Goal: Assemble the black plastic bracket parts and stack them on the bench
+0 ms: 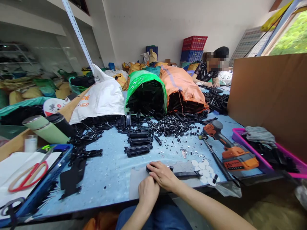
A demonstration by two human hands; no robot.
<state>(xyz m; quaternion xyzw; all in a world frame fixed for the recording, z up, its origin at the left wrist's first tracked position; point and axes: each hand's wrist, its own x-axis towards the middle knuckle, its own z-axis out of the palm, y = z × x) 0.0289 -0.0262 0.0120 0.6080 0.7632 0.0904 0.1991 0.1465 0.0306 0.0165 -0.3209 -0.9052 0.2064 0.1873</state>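
My left hand (149, 191) is closed at the front edge of the blue table (112, 172), tucked against my other hand. What its fingers hold, if anything, is hidden. My right hand (163, 175) curls over a black plastic part (171, 168), whose ends show on either side of the fingers. Both hands are over a grey mat (134, 182). Just right of them lies a long black plastic piece (187, 174), beside several white round discs (205, 169). Further back stands a row of black plastic assemblies (138, 150).
An orange-grey cordless drill (240, 156) and a black-handled hammer (217, 161) lie at right, near a pink tray (283, 153). Loose small parts (172, 124) spill before a green sack (129, 92). Red scissors (30, 179) lie left. A co-worker (203, 73) sits behind.
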